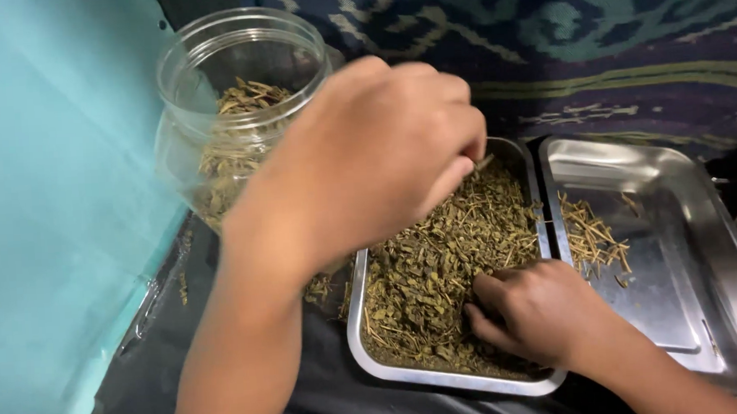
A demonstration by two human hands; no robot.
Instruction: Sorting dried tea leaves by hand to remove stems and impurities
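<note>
**Two hands sorting dried herb in a steel tray**

Head view: The left hand [382, 152] fills the middle of the frame, raised above the far end of a steel tray [359, 321] that sits at centre bottom. Its fingers are curled together in a loose fist, and a thin bit of dried stalk shows at the fingertips near the tray's upper rim; whether more is pinched inside cannot be told. The right hand [535, 307] lies lower, at centre right, resting in the dried herb [439, 262] that fills the tray, with its fingers bent and pressed into the green-brown leaf pieces and pale stems; it is closed loosely on the herb, though a firm grip cannot be confirmed.

Just beside this tray, on the right of the frame, is a second steel tray [681, 241], mostly bare, with a small pile of stems [593, 237] near its left wall. In the upper left stands a clear plastic jar [235, 71], open at the top and partly filled with the same dried leaf. Everything rests on a dark sheet [155, 378], with a turquoise surface [49, 207] along the left edge and patterned cloth [586, 27] across the top.
</note>
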